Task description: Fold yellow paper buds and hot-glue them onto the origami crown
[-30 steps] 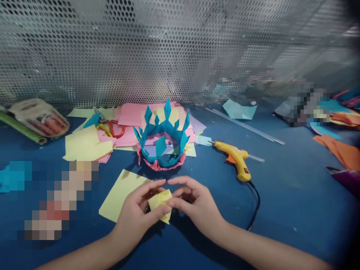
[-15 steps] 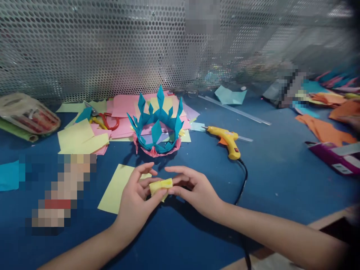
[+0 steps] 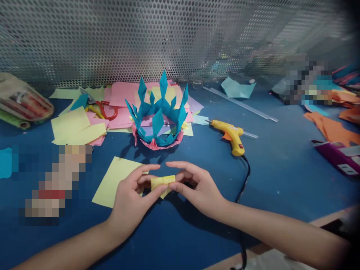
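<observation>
A small piece of folded yellow paper [image 3: 163, 181] is pinched between both hands above the blue table. My left hand [image 3: 132, 191] closes on its left side, thumb in front and fingers behind. My right hand [image 3: 198, 187] grips its right end the same way; both index fingers stretch out above it. A pale yellow sheet [image 3: 108, 183] lies flat beneath and beside my left hand. Just beyond the hands stands a blue paper crown [image 3: 158, 125] with pointed tips and a crumpled pink lower edge.
A yellow glue gun [image 3: 232, 135] lies to the right, its black cord running toward me. Red-handled scissors [image 3: 108, 111] rest on pink and yellow papers behind. A clear container [image 3: 24, 99] stands far left, a purple object [image 3: 339, 157] far right. Perforated metal [image 3: 112, 45] closes off the back.
The view has shifted slightly, so the crown and papers sit a little higher. Both hands keep hold of the folded yellow paper, whose front face now shows flatter.
</observation>
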